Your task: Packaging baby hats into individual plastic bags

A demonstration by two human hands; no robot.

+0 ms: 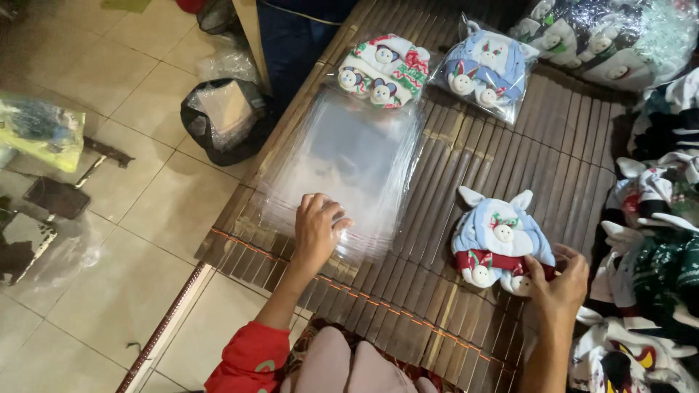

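Observation:
My left hand [317, 227] rests with bent fingers on the near edge of a stack of clear plastic bags [342, 164] lying on a bamboo slat mat [437, 167]. My right hand [559, 280] grips the lower right edge of a light blue plush hat with white ears, a red band and small snowman faces [499, 244]. That hat lies flat on the mat to the right of the bags.
Two bagged plush hats lie at the mat's far side, one red-green-white [384, 70], one blue [486, 69]. A pile of more hats [655, 218] fills the right edge. On the tiled floor at left are a black plastic bag [222, 116] and a yellow-green packet [40, 131].

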